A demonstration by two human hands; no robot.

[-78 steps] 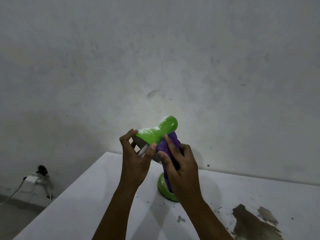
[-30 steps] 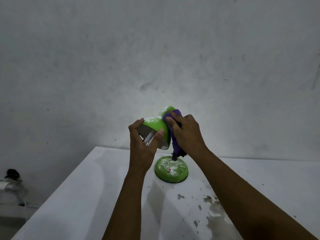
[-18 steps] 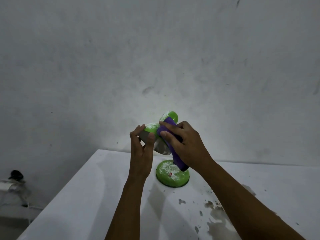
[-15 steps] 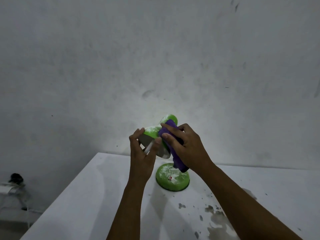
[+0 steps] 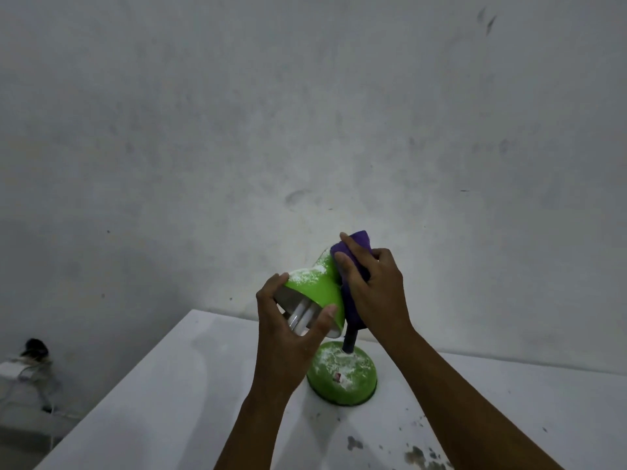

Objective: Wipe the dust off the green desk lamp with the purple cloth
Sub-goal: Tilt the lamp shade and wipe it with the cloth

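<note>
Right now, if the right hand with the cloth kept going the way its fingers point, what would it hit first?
Probably the wall: the right hand points up past the lamp head, though depth is unclear.

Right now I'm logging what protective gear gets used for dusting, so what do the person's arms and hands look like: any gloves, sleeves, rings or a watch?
None shows. The left hand and right hand are bare, with no gloves, and no rings show. Both forearms are uncovered down to the bottom edge of the picture: no sleeve, cuff, watch or wristband is in view. Anything worn above that is out of frame.
</note>
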